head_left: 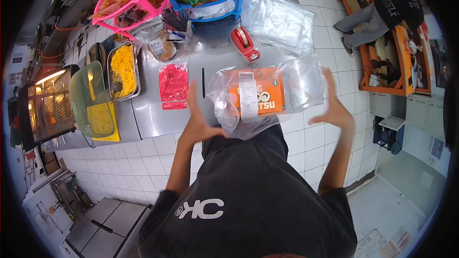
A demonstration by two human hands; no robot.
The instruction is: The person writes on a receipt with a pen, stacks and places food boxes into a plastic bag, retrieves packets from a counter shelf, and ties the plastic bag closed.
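An orange box (pixel 274 96) with a paper receipt (pixel 248 96) on it lies inside a clear plastic bag (pixel 301 83) at the table's front edge. To the left of the bag, my left hand (pixel 198 117) has its thumb and fingers spread, holding nothing. My right hand (pixel 336 107) is on the bag's other side, fingers apart and likewise holding nothing. Left of the box are a black pen (pixel 203 82) and a pink packet (pixel 173 86). Behind it stands a red tape dispenser (pixel 244 44).
The metal table (pixel 149 117) holds a tray of yellow food (pixel 123 71), a green lid (pixel 86 100), pink (pixel 135 1) and blue baskets (pixel 203 0), and a stack of clear bags (pixel 277 19). A person (pixel 382 14) stands by orange shelves (pixel 401 62) at the back right.
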